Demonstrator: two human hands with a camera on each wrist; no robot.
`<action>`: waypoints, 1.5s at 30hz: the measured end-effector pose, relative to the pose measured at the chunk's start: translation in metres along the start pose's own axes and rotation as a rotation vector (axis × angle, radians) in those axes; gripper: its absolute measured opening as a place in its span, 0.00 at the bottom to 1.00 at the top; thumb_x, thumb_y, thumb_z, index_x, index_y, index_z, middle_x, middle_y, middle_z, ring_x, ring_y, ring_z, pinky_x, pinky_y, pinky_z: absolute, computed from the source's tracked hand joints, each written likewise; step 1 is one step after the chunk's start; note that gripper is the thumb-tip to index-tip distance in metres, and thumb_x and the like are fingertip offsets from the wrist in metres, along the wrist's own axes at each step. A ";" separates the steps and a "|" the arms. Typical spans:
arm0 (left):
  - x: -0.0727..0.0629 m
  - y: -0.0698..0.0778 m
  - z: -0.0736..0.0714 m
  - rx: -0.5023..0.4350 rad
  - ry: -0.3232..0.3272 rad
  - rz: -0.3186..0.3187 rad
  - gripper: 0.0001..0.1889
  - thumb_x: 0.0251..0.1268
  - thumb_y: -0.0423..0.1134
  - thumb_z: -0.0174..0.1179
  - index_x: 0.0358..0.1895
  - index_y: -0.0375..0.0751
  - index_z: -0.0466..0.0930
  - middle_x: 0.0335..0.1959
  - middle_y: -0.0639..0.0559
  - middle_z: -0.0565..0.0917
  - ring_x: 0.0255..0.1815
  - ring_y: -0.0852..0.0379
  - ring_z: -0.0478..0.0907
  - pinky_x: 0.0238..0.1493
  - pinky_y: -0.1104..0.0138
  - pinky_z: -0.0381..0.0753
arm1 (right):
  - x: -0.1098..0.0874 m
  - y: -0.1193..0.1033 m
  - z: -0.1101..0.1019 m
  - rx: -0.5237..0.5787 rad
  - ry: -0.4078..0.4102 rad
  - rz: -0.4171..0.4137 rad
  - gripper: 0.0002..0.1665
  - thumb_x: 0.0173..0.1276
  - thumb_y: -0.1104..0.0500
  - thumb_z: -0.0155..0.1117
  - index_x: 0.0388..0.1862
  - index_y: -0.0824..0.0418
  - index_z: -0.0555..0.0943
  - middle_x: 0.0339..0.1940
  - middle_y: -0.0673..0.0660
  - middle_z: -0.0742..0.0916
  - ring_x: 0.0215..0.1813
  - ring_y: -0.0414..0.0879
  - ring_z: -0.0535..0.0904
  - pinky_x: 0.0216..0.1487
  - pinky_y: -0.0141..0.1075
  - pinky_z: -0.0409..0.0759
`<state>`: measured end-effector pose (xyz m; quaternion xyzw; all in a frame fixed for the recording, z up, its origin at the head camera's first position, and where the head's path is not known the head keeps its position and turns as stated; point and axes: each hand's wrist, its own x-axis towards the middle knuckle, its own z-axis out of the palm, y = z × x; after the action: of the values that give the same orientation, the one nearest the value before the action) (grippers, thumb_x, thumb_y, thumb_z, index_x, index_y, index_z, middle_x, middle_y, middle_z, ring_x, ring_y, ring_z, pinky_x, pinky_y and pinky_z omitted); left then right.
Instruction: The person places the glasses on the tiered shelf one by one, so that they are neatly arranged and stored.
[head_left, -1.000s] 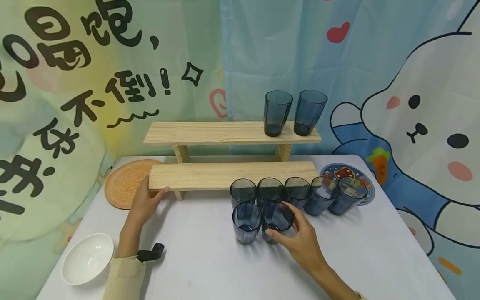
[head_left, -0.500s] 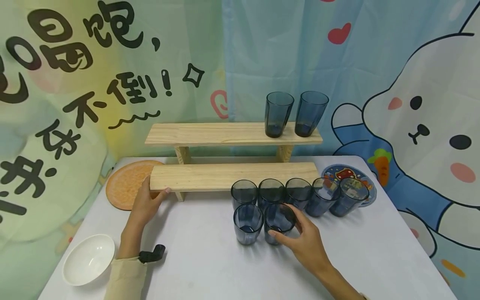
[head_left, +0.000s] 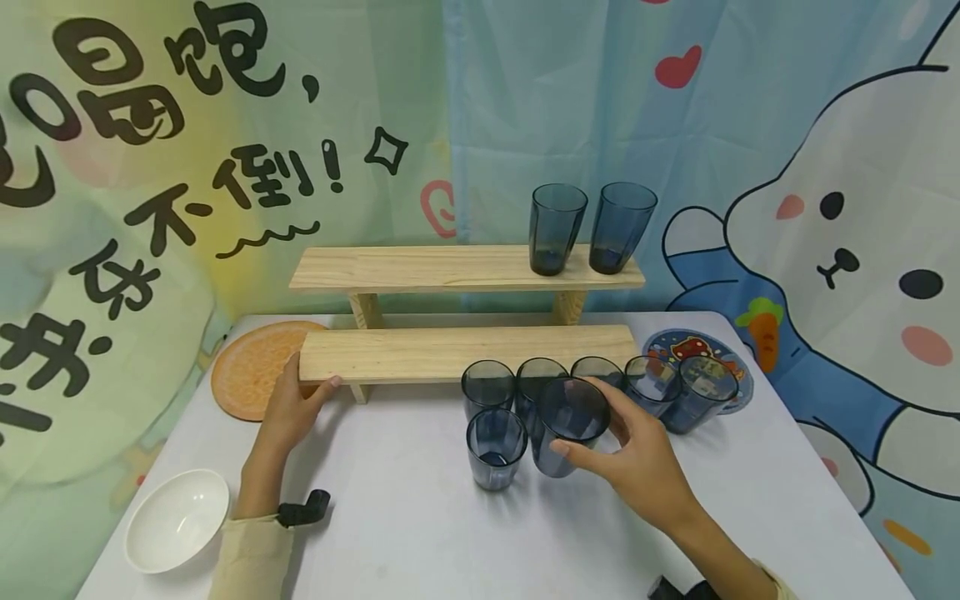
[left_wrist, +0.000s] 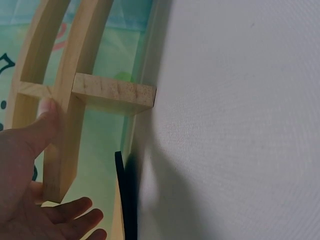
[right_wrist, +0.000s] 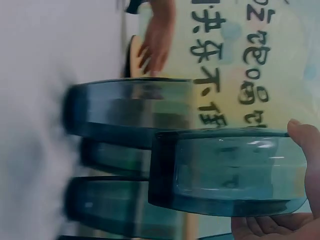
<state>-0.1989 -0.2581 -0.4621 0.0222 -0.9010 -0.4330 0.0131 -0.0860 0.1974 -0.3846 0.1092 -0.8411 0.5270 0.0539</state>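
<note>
My right hand (head_left: 645, 467) grips a blue tinted drinking glass (head_left: 562, 433) near its rim, thumb in front and fingers behind. That glass is lifted off the table, and in the right wrist view its base (right_wrist: 162, 167) stands apart from the others. Another blue glass (head_left: 495, 458) stands just left of it, with a row of several more glasses (head_left: 697, 400) behind. My left hand (head_left: 288, 408) holds the left end of the lower board of a two-tier wooden shelf (head_left: 397, 354); its thumb (left_wrist: 47, 112) presses the front edge.
Two similar glasses (head_left: 553, 233) stand on the right of the upper board (head_left: 405, 267). An orange round mat (head_left: 243, 375) lies at the left, a white bowl (head_left: 176, 521) nearer me. A patterned blue mat (head_left: 738, 371) lies behind the right-end glasses on the white table (head_left: 420, 533).
My right hand has raised the glass from the table and moved it slightly right. My left hand stays on the lower board.
</note>
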 end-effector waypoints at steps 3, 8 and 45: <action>0.000 0.000 -0.001 -0.003 0.003 -0.004 0.48 0.80 0.51 0.61 0.85 0.29 0.41 0.82 0.25 0.56 0.83 0.29 0.53 0.81 0.37 0.53 | 0.010 -0.015 -0.005 0.002 -0.012 -0.024 0.48 0.64 0.51 0.82 0.80 0.52 0.70 0.76 0.56 0.77 0.74 0.55 0.77 0.73 0.37 0.74; 0.000 -0.001 -0.001 -0.002 0.008 -0.009 0.48 0.80 0.51 0.61 0.85 0.30 0.41 0.82 0.25 0.56 0.83 0.29 0.53 0.81 0.37 0.53 | 0.032 -0.040 -0.010 -0.001 -0.025 -0.068 0.49 0.65 0.52 0.81 0.81 0.53 0.68 0.75 0.57 0.77 0.74 0.54 0.78 0.70 0.33 0.77; 0.003 -0.004 0.002 -0.008 0.032 0.049 0.46 0.79 0.49 0.63 0.83 0.27 0.46 0.80 0.24 0.60 0.81 0.27 0.57 0.79 0.36 0.56 | 0.241 -0.070 0.039 -0.020 0.284 -0.119 0.30 0.68 0.37 0.76 0.44 0.58 0.73 0.29 0.52 0.70 0.31 0.47 0.64 0.34 0.42 0.63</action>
<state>-0.2020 -0.2591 -0.4668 0.0068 -0.8992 -0.4358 0.0383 -0.3022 0.1024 -0.2903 0.0828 -0.8224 0.5244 0.2046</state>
